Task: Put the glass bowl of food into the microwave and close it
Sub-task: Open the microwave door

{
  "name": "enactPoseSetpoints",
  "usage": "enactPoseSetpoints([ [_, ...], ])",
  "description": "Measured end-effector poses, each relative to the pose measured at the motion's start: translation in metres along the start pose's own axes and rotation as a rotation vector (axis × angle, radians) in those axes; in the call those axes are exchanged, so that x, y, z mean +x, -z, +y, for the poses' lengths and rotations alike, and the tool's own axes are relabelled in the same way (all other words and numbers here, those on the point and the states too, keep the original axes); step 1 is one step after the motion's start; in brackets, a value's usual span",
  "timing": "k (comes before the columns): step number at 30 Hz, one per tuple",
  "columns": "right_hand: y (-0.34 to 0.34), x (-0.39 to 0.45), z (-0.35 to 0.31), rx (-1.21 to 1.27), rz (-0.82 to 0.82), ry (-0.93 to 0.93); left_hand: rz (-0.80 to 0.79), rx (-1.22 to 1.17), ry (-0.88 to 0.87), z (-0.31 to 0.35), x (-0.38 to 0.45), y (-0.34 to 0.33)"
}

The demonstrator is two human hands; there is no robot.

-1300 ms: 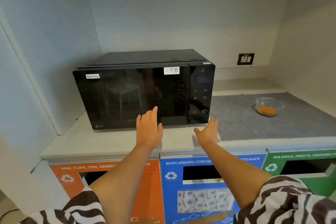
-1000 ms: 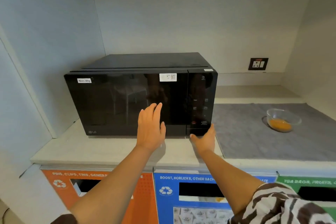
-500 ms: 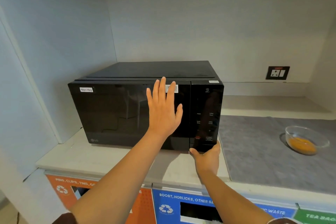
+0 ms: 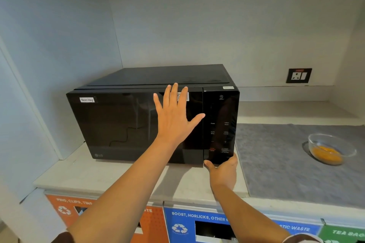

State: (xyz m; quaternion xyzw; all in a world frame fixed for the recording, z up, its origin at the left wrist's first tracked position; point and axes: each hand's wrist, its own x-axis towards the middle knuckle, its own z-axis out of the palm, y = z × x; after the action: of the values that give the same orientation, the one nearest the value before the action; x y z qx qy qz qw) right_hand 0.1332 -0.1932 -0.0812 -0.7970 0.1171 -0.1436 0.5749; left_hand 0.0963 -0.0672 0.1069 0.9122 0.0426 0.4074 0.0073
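Note:
A black microwave (image 4: 118, 124) stands on a pale counter with its door closed. My left hand (image 4: 174, 116) lies flat and spread against the upper right of the door glass. At the bottom of the control panel, my right hand (image 4: 223, 171) touches the panel's lower edge with thumb and fingers apart. The glass bowl (image 4: 331, 149) with orange food sits on a grey mat (image 4: 286, 163) far to the right, away from both hands.
A wall socket (image 4: 298, 75) is behind the mat. Below the counter edge are orange (image 4: 154, 223), blue (image 4: 177, 227) and green (image 4: 343, 233) recycling bin fronts. A white wall panel closes the left side next to the microwave.
My left hand has risen from the door's lower edge to its upper right. The right hand has moved in under the control panel. The view has shifted closer and to the left.

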Motion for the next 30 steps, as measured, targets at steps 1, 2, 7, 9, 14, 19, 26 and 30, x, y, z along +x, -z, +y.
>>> enactPoseSetpoints([
  [1,0.000,0.000,0.000,-0.010,0.000,-0.002,-0.002,-0.001,0.002,-0.001,-0.001,0.000],
  [2,0.000,0.000,-0.001,-0.019,0.001,-0.005,-0.004,-0.004,0.004,-0.001,-0.003,0.000],
  [7,0.001,-0.001,-0.001,-0.052,0.000,-0.009,-0.016,0.008,0.005,-0.004,-0.008,-0.001],
  [9,0.001,-0.001,-0.001,-0.057,0.003,-0.009,-0.022,0.025,-0.002,-0.004,-0.007,-0.001],
  [14,0.000,0.000,-0.001,-0.097,0.009,-0.008,-0.033,0.049,-0.007,-0.003,-0.004,-0.001],
  [19,-0.002,0.001,0.000,-0.099,0.025,-0.007,-0.040,0.056,-0.009,-0.001,0.000,-0.003],
  [26,-0.004,0.002,0.001,-0.083,0.050,-0.005,0.061,0.040,-0.042,0.006,-0.001,0.001],
  [30,-0.003,0.004,0.001,-0.064,0.037,0.015,0.015,0.035,-0.029,0.007,0.001,0.004],
])
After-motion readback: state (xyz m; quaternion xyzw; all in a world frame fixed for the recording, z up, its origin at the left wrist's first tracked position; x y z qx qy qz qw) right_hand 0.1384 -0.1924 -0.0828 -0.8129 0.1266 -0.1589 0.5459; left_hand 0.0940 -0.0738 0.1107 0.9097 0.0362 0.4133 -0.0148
